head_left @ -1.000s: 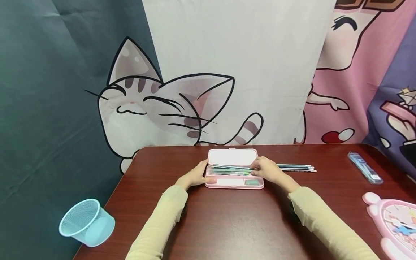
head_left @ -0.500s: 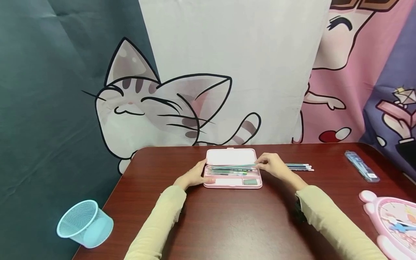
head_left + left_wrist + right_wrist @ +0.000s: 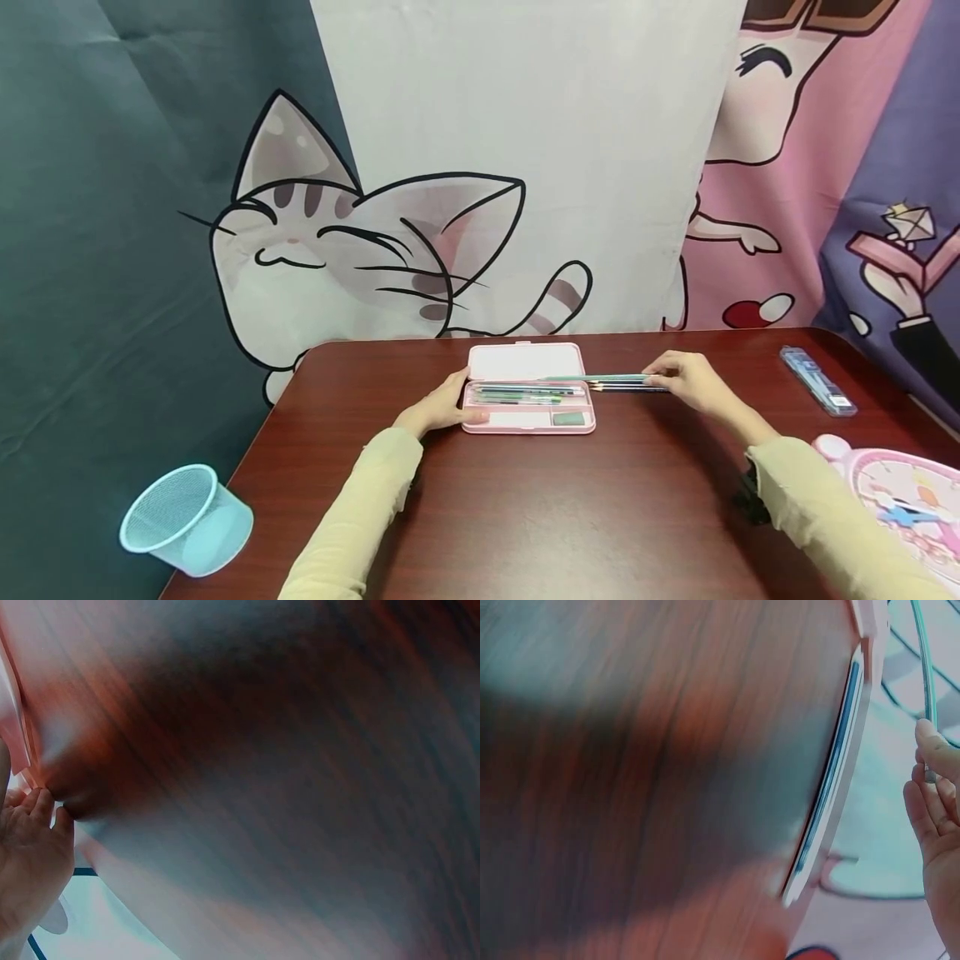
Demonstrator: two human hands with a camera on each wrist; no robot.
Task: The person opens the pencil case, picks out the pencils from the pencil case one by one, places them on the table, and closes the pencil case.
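An open pink pencil case (image 3: 528,432) lies near the table's far edge, its white-lined lid (image 3: 525,362) tipped back. Several pens and pencils (image 3: 517,400) fill its long compartment, and a grey-green eraser (image 3: 568,418) sits at front right. My left hand (image 3: 433,410) grips the case's left end, thumb along the front. Between thumb and fingers my right hand (image 3: 693,386) pinches one end of a green pencil (image 3: 606,377), raised right of the case. The right wrist view shows this pencil (image 3: 928,682) above the table. Below it lie several dark pencils (image 3: 621,387).
A blue mesh bin (image 3: 187,521) stands at the left table edge. On the right are a blue clear-fronted pack (image 3: 817,382) and a pink clock (image 3: 900,500). A cartoon curtain (image 3: 622,167) hangs behind the table (image 3: 525,517).
My right hand has moved right, from over the case to above the loose pencils, carrying the green pencil out. The left hand stays on the case. The head view has shifted slightly.
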